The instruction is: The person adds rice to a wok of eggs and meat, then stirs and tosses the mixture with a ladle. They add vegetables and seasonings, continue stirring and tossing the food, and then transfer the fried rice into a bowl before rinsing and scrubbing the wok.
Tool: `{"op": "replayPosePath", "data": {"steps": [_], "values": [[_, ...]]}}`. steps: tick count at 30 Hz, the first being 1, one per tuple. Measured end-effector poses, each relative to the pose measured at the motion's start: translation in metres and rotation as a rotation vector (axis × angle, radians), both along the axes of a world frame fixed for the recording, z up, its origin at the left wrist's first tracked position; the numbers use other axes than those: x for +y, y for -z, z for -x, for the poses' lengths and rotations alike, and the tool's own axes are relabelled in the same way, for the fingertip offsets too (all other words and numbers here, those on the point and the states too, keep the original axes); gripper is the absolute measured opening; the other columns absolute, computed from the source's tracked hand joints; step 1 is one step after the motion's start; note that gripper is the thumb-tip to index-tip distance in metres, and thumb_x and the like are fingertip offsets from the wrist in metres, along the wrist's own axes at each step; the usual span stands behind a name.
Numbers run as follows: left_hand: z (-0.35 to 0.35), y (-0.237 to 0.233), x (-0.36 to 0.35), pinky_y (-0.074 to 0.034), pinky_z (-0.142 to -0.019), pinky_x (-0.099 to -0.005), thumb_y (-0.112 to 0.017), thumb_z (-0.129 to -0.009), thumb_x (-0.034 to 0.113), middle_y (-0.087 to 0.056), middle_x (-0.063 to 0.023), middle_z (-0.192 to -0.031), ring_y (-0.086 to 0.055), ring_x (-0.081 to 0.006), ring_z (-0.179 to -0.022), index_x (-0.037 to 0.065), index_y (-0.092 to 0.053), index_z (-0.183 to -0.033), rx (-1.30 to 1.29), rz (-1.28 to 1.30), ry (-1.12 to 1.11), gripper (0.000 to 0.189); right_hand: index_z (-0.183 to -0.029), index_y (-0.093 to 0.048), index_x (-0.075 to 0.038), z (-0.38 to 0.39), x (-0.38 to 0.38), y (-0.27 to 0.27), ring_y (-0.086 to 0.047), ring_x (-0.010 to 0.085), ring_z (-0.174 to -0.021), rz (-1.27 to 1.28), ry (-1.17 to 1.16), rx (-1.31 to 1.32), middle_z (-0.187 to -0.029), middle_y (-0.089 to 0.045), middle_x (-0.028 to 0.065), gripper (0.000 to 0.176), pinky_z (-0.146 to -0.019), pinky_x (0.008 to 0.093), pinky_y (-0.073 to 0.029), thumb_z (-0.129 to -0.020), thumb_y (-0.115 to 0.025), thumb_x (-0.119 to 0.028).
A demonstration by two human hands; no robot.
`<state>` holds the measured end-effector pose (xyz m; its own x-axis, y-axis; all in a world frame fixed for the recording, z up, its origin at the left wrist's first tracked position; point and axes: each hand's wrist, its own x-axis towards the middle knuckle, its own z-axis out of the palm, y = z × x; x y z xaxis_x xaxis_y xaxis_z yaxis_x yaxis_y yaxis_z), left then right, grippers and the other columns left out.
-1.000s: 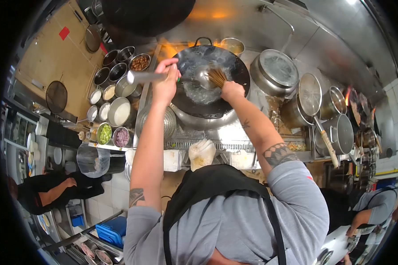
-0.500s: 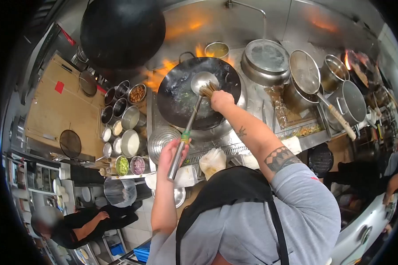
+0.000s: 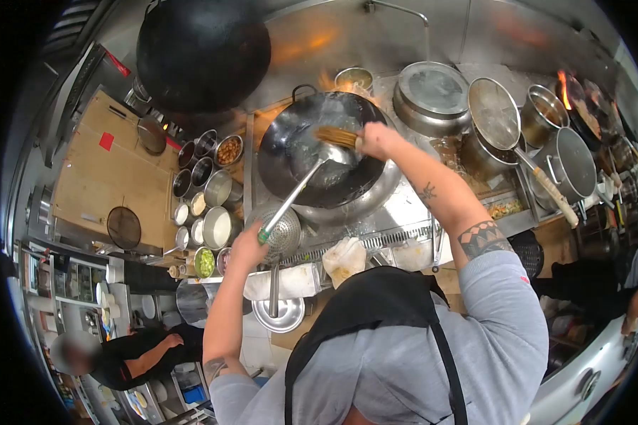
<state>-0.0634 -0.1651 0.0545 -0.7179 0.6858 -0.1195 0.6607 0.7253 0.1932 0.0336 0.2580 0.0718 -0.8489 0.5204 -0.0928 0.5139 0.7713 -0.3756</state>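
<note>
In the head view, a large dark wok sits over flames, with some liquid in it. My left hand is closed round the handle of a long metal ladle, left of a perforated skimmer. The ladle's bowl is tilted inside the wok, at its right half. My right hand grips a bamboo brush by its end, above the wok, with the bristles pointing left and close over the ladle's bowl.
Small containers of ingredients stand on the left. A faucet hangs over a round covered pot behind. A mesh strainer rests on a pot at the right. A person in black is at lower left.
The brush has swung to point left and lifted off the ladle's bowl. My left hand has moved left and down, changing the ladle's slant. The flames are smaller, and water from the faucet no longer shows.
</note>
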Motion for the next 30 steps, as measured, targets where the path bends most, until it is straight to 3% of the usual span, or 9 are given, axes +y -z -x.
{"op": "replayPosePath", "data": {"steps": [3, 6, 10, 13, 14, 17, 21, 26, 30], "values": [[0.028, 0.053, 0.015, -0.050, -0.080, -0.0423, -0.067, -0.077, 0.021, -0.066, -0.0218, -0.100, -0.063, -0.0387, -0.091, 0.003, -0.063, -0.111, -0.402, 0.259, -0.065, 0.039, -0.106, -0.069, -0.005, 0.001, -0.006, 0.007, -0.065, 0.0280, -0.104, -0.049, -0.027, -0.178, -0.111, -0.068, 0.0143, 0.033, -0.088, 0.0383, -0.052, -0.077, -0.061, -0.017], [0.019, 0.070, 0.028, -0.049, -0.077, -0.0429, -0.067, -0.079, 0.024, -0.066, -0.0222, -0.094, -0.063, -0.0394, -0.088, 0.001, -0.065, -0.098, -0.306, -0.073, -0.151, 0.030, -0.109, -0.069, -0.009, -0.005, 0.001, -0.011, -0.066, 0.0279, -0.102, -0.020, 0.043, -0.196, -0.109, -0.068, 0.0142, 0.033, -0.087, 0.0381, -0.052, -0.078, -0.063, -0.020], [-0.010, 0.051, 0.026, -0.048, -0.078, -0.0485, -0.066, -0.082, 0.024, -0.066, -0.0208, -0.090, -0.062, -0.0402, -0.091, 0.010, -0.063, -0.101, -0.061, -0.139, -0.237, 0.023, -0.119, -0.066, -0.016, -0.028, 0.006, -0.043, -0.067, 0.0268, -0.096, 0.023, 0.051, 0.246, -0.106, -0.068, 0.0185, 0.044, -0.084, 0.0346, -0.052, -0.079, -0.067, -0.034], [-0.023, 0.026, 0.024, -0.048, -0.075, -0.0497, -0.066, -0.081, 0.021, -0.066, -0.0202, -0.089, -0.062, -0.0414, -0.088, 0.011, -0.062, -0.102, 0.096, -0.052, -0.306, 0.024, -0.126, -0.061, -0.015, -0.051, 0.004, -0.064, -0.068, 0.0253, -0.092, 0.408, 0.033, 0.394, -0.099, -0.069, 0.0184, 0.054, -0.083, 0.0323, -0.051, -0.078, -0.070, -0.039], [-0.019, 0.028, 0.020, -0.048, -0.073, -0.0510, -0.066, -0.079, 0.018, -0.066, -0.0204, -0.088, -0.062, -0.0427, -0.085, 0.010, -0.061, -0.102, 0.134, -0.083, -0.277, 0.025, -0.128, -0.060, -0.013, -0.042, 0.018, -0.017, -0.068, 0.0234, -0.087, 0.508, -0.106, 0.694, -0.095, -0.070, 0.0171, 0.059, -0.082, 0.0319, -0.051, -0.075, -0.074, -0.038], [-0.013, 0.031, 0.018, -0.048, -0.072, -0.0509, -0.065, -0.078, 0.015, -0.065, -0.0212, -0.087, -0.062, -0.0422, -0.083, 0.009, -0.061, -0.103, 0.119, -0.292, -0.218, 0.026, -0.125, -0.061, -0.007, -0.069, 0.015, -0.008, -0.068, 0.0165, -0.091, 0.276, 0.027, 0.223, -0.099, -0.071, 0.0144, 0.058, -0.084, 0.0302, -0.050, -0.075, -0.076, -0.033], [-0.008, 0.029, 0.026, -0.048, -0.064, -0.0430, -0.067, -0.080, 0.014, -0.063, -0.0186, -0.073, -0.061, -0.0396, -0.070, 0.005, -0.062, -0.096, 0.091, -0.436, -0.285, 0.019, -0.128, -0.057, -0.001, -0.095, 0.041, -0.017, -0.065, 0.0159, -0.098, 0.547, 0.171, 0.426, -0.106, -0.069, 0.0154, 0.062, -0.088, 0.0293, -0.049, -0.077, -0.075, -0.031], [-0.005, 0.043, 0.035, -0.040, -0.055, -0.0329, -0.065, -0.087, 0.016, -0.049, -0.0077, -0.058, -0.042, -0.0161, -0.054, -0.001, -0.057, -0.086, -0.076, -0.696, -0.249, 0.020, -0.135, -0.046, 0.005, -0.120, 0.017, -0.090, -0.062, 0.0132, -0.102, 0.760, 0.069, 1.025, -0.115, -0.065, 0.0118, 0.067, -0.090, 0.0277, -0.048, -0.081, -0.074, -0.024], [-0.029, 0.029, 0.065, -0.040, -0.059, -0.0304, -0.065, -0.088, 0.016, -0.048, -0.0060, -0.063, -0.042, -0.0130, -0.060, 0.000, -0.056, -0.082, -0.051, -0.682, -0.187, 0.019, -0.134, -0.051, -0.002, -0.126, -0.010, -0.068, -0.062, 0.0135, -0.098, 0.700, -0.047, 0.879, -0.113, -0.066, 0.0108, 0.064, -0.088, 0.0269, -0.048, -0.080, -0.076, -0.026]]}}
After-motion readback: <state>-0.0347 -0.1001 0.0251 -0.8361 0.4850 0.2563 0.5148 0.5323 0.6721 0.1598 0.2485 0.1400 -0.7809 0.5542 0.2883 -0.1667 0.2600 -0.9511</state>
